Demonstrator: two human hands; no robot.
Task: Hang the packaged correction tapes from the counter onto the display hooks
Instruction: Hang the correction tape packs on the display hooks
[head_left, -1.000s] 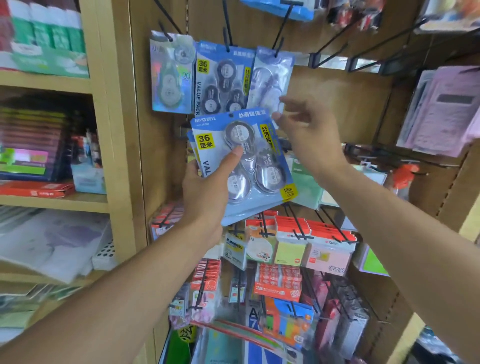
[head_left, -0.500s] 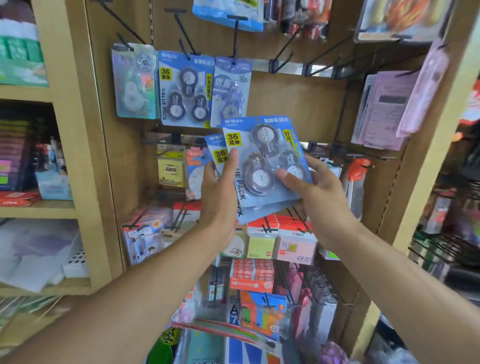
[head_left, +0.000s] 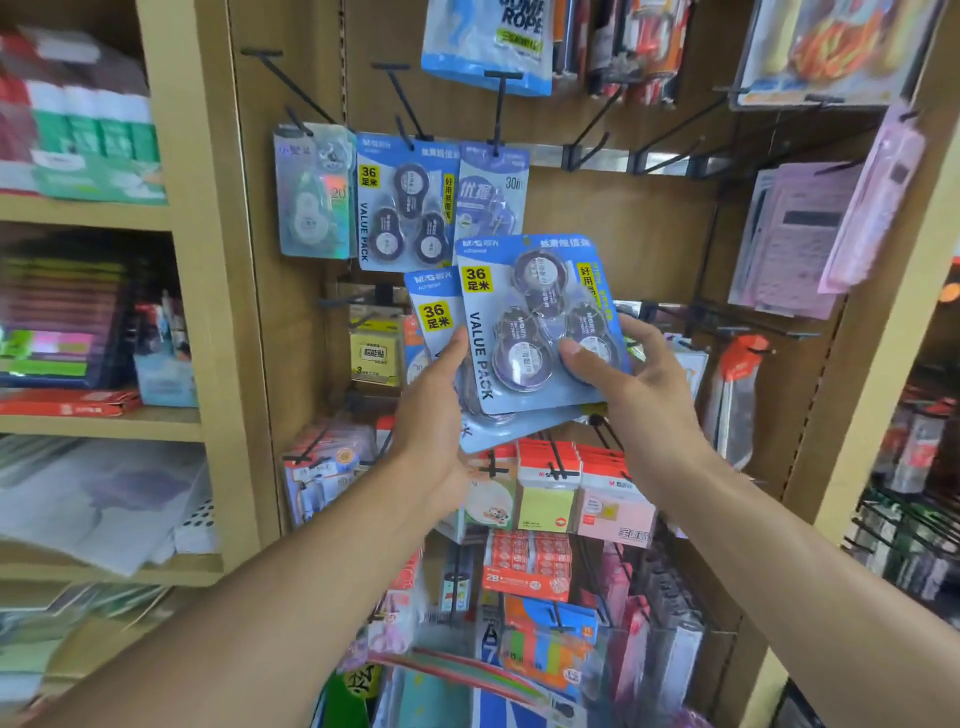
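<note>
Taking the hanging blue three-roll value pack (head_left: 408, 205) as landmark: its black wire hook (head_left: 402, 106) juts out above it, flanked close on both sides by a clear single-tape pack (head_left: 314, 189) and a pale blue 30 m pack (head_left: 493, 189), leaving no gap between cards. Right of these, bare black hooks (head_left: 670, 137) stand before open brown backboard (head_left: 623, 234). Below, hooks loaded with red-topped sticky-note packs (head_left: 550, 488) crowd the approach.

Sticky-note packs (head_left: 545, 499) hang low on the pegboard, a jump rope bag (head_left: 488, 41) up top, pink calculators (head_left: 795, 234) at right, and green boxes (head_left: 93, 145) fill the left shelf (head_left: 88, 213).
</note>
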